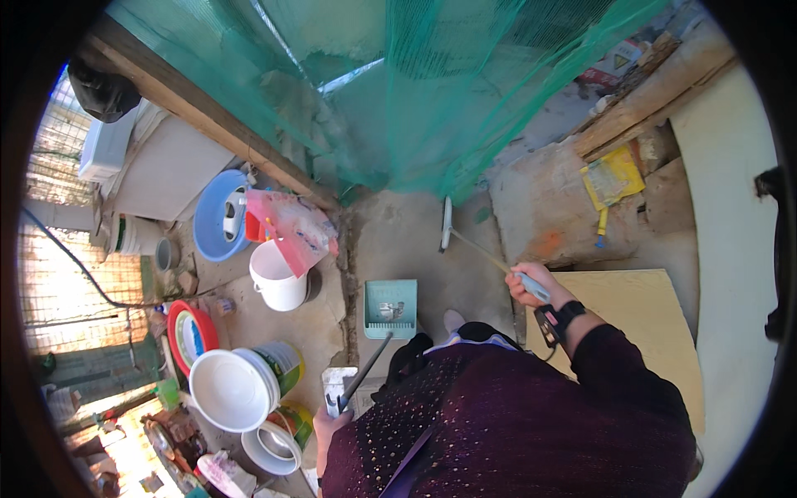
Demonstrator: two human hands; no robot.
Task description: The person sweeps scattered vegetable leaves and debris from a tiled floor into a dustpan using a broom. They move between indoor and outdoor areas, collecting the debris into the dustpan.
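Note:
My left hand (330, 426), low in the view, is closed around the handle end of a long-handled teal dustpan (377, 297). The pan lies on the concrete floor before my feet, its toothed comb on my side and some grey debris inside. At the right, my right hand (528, 283) grips the grey-blue end of a pole belonging to a floor squeegee or narrow broom (447, 221). Its white head with a dark edge is on the floor, beyond the dustpan and to its right, next to the hem of a green mesh net (448, 124).
On the left stand a white bucket (277, 289) partly under a pink plastic bag (292, 227), a blue basin (208, 218), a red basin (212, 327) and stacked white pails (230, 389). A yellowish board (629, 330) lies at right. Wooden beams (205, 112) flank the net.

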